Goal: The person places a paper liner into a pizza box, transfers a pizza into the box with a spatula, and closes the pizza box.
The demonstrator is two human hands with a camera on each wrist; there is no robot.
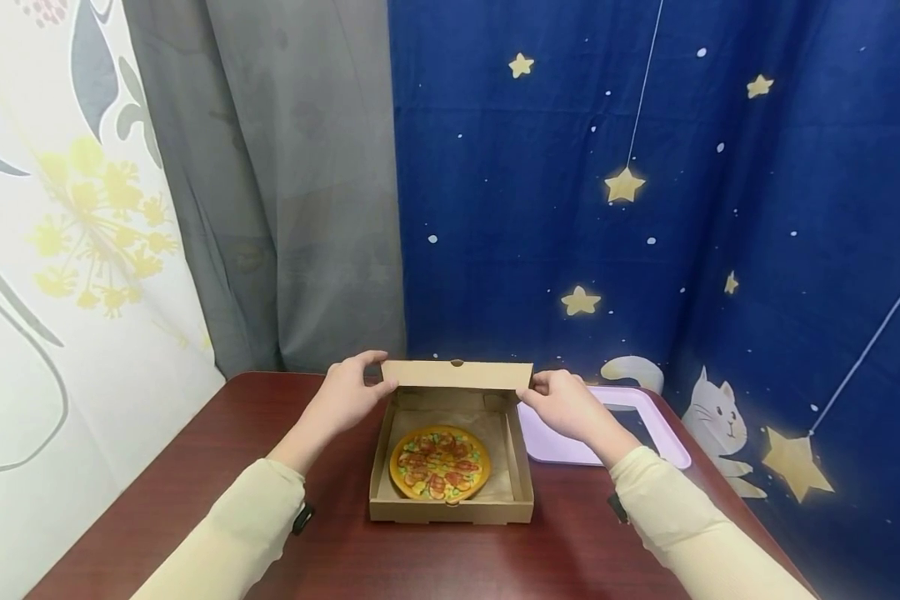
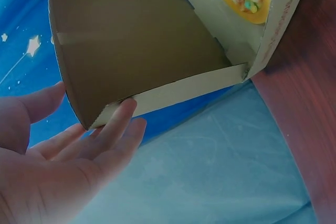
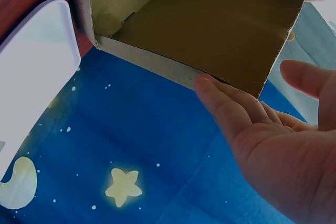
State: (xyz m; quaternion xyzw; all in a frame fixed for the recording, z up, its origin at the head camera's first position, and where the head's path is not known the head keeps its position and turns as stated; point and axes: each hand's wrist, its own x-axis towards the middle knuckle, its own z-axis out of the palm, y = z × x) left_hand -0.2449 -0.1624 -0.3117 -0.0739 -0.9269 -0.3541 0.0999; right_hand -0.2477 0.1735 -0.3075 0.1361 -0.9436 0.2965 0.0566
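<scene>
A small cardboard pizza box (image 1: 452, 510) stands on the table with its lid (image 1: 457, 375) raised. Inside lies a round toy-like pizza (image 1: 440, 464) with a yellow rim and red and green toppings. My left hand (image 1: 350, 387) holds the lid's left corner, thumb at the front flap. In the left wrist view its fingers (image 2: 119, 121) touch the lid's side flap. At the opposite corner, my right hand (image 1: 566, 402) holds the lid likewise. The right wrist view shows the right fingers (image 3: 226, 103) lying fairly straight along the side flap.
A light purple tray (image 1: 562, 450) lies right of the box, partly behind the right hand and forearm. Its dark inner patch is partly covered. The reddish-brown table (image 1: 270, 425) ends at grey (image 1: 330, 208) and blue star-patterned curtains (image 1: 495, 208).
</scene>
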